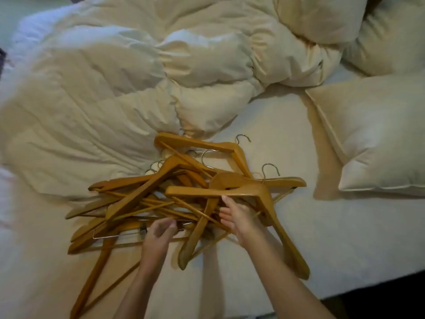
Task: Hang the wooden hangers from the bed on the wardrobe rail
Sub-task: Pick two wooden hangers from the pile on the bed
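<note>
Tangled hangers (184,199) heaped at 6 o'clock; left hand (158,236) loosely curled, right hand (236,217) spread, nothing gripped (top hanger best lifted first).

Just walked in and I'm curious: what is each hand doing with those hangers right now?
Left hand: fingers curled over the hangers; grip cannot be told.
Right hand: open, fingers reaching into the pile, holding nothing.
</note>
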